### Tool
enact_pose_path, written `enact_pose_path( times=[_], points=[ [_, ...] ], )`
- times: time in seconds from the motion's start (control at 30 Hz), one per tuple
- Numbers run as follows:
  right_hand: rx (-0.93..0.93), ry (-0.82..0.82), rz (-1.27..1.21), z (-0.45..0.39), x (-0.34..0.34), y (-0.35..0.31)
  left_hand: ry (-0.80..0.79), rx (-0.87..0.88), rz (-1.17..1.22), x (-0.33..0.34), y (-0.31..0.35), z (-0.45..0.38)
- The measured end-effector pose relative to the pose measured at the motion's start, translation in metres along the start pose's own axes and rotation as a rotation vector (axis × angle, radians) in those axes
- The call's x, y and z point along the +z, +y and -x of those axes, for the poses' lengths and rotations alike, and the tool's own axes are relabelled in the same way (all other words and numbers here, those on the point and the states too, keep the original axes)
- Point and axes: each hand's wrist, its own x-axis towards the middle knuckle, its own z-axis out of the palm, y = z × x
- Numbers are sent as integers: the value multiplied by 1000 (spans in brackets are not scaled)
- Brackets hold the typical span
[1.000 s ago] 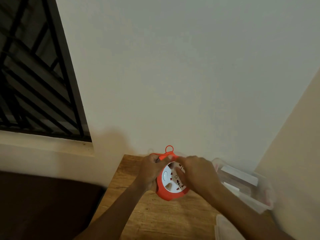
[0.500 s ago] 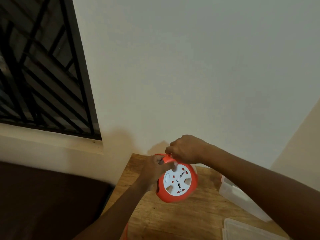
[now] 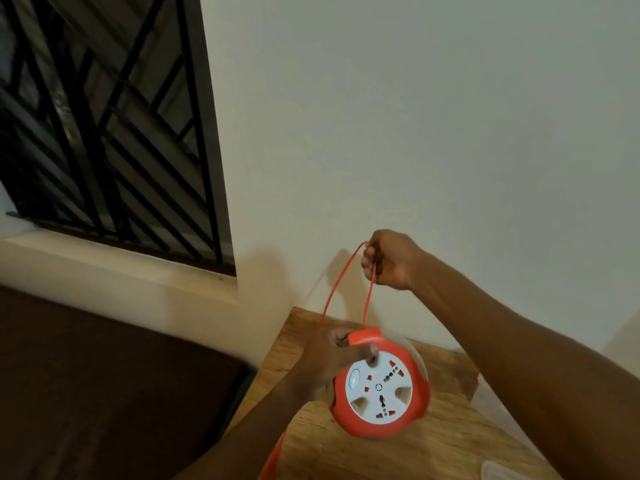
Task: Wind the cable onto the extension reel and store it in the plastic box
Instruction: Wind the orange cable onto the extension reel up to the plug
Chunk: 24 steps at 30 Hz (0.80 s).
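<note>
The round orange extension reel (image 3: 381, 393) with a white socket face is held tilted above the wooden table (image 3: 363, 455). My left hand (image 3: 329, 362) grips the reel's upper left rim, thumb on the white face. My right hand (image 3: 388, 259) is raised above the reel, pinching a loop of the thin orange cable (image 3: 336, 285). Both strands of the loop run down to the reel's top. More orange cable (image 3: 273, 459) hangs off the table's front left edge. The plastic box (image 3: 491, 403) shows only partly behind my right forearm.
A clear plastic lid (image 3: 498, 474) lies at the table's lower right. The table stands in a corner against the pale wall (image 3: 415, 133). A barred window (image 3: 104, 133) with a sill is at the left, above a dark brown surface (image 3: 104, 393).
My right hand has risen from the reel's top, drawing a loop of cable up with it. The view has shifted so the box is mostly hidden behind my arm.
</note>
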Motion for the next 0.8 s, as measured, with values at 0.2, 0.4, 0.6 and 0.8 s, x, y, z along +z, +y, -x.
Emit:
enact_pose_path(
  times=[0.2,0.4,0.6,0.8],
  points=[
    [-208,175,-233,-5,-19,-75,-48,-47,-3,-9,-16,11],
    [-151,333,2,-25,-77,-76,18,-97,8,-24,-42,24],
    [-47,280,162,-49,-100,-18,64,-136,25,-34,-39,19],
    [-133,186,456,-48,-90,2,31,-141,109,-21,-31,12]
  ],
)
